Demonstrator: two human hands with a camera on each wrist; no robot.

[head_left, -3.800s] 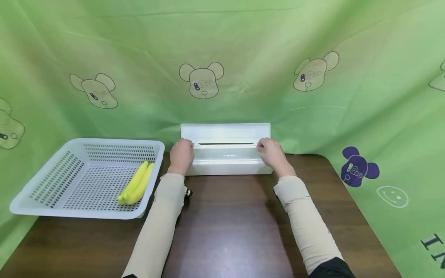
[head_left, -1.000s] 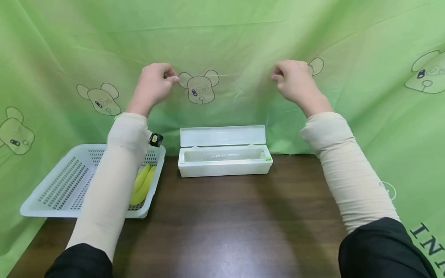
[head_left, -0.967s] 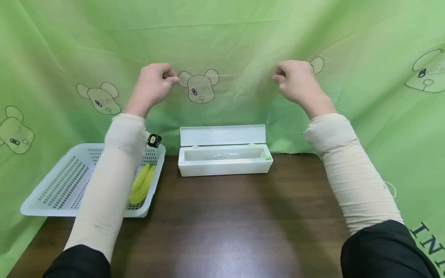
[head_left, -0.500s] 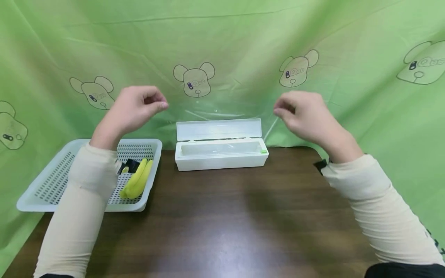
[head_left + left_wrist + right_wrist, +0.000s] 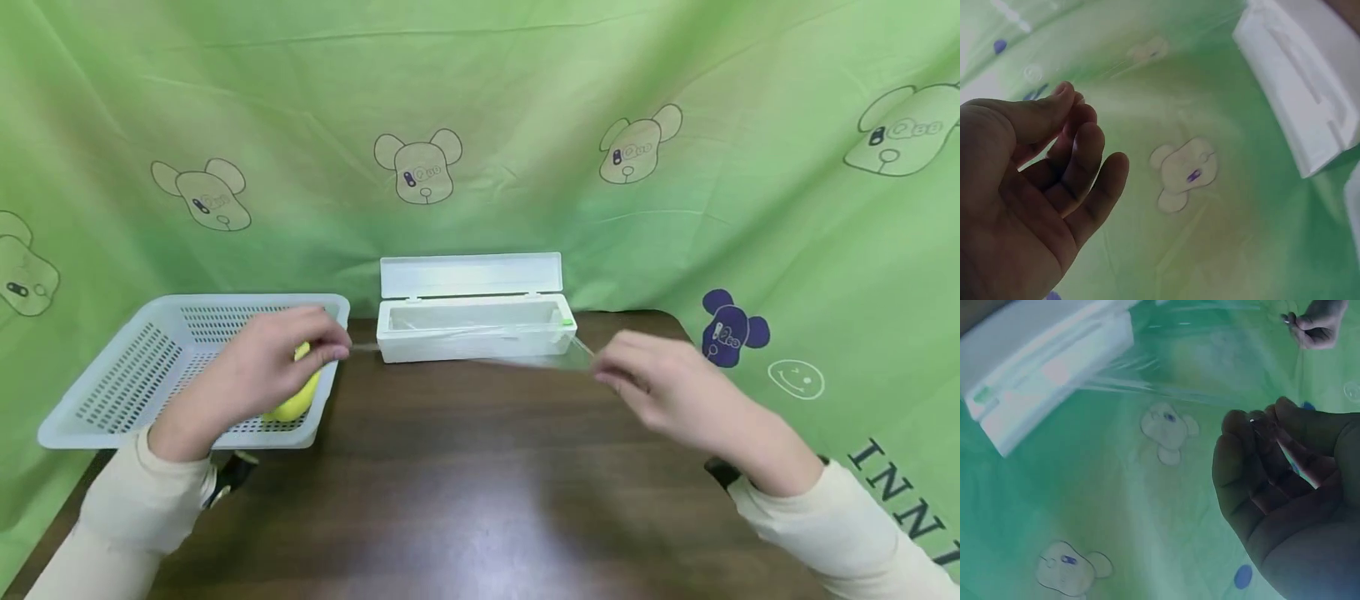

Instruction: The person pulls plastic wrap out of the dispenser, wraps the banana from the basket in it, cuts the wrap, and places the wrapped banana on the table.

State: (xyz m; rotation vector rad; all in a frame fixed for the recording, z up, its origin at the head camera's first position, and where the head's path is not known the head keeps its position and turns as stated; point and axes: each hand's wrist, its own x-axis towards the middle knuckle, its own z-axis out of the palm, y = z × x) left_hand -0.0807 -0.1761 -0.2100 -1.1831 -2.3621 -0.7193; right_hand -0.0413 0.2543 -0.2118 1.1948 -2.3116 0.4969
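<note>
A thin, clear sheet of cling film (image 5: 517, 360) spans the space between both hands, overlapping the front of the box in the head view. My left hand (image 5: 262, 367) pinches its left corner between thumb and fingertips, over the basket's right side. At the other corner, my right hand (image 5: 675, 400) pinches the film right of the box. The right wrist view shows the film (image 5: 1210, 381) stretched out from the fingertips. A white cling film dispenser box (image 5: 480, 346) stands at the back of the table, its lid (image 5: 472, 275) raised and a small green piece at its right end.
On the left sits a pale perforated plastic basket (image 5: 82, 433) with yellow bananas (image 5: 296, 404), partly hidden by the left hand. The dark brown table (image 5: 480, 483) meets a green printed curtain (image 5: 525, 217) behind the box.
From the box 3.8 s ago, both hands rose high with the film. Over the last second they have come down and back, and the film now hangs low in front of the box.
</note>
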